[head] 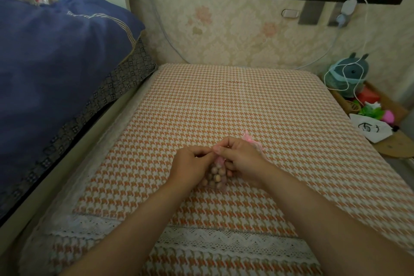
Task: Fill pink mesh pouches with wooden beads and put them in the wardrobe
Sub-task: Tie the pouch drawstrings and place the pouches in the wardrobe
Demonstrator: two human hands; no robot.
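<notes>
Wooden beads (pixel 215 176) show pale and round through the pink mesh pouch (pixel 218 164), which hangs between the two hands above the near middle of the houndstooth cover (pixel 235 101). Its bottom sits just at the cover; I cannot tell whether it touches. The left hand (pixel 192 163) has its fingers curled in and pinches the gathered neck of the pouch from the left. The right hand (pixel 238 159) pinches the pink top between thumb and forefinger, while its lower fingers curl beside the wooden beads. The fingertips of the two hands meet at the top of the pouch.

Just beyond the right hand, more pink mesh (pixel 246 136) lies on the cover, partly hidden by the knuckles. A lace trim (pixel 224 242) runs across the near end of the cover.

To the left, a dark blue quilt (pixel 56 56) lies piled on a higher bed, over a dark patterned sheet (pixel 125 78). At the far right, a teal plush toy (pixel 346 76) sits against the floral wallpaper (pixel 235 36), with a white cable (pixel 358 56) looped over it. Nearer on that side is a white bag (pixel 370 129) with a black drawing, beside green and pink items too small to tell.
</notes>
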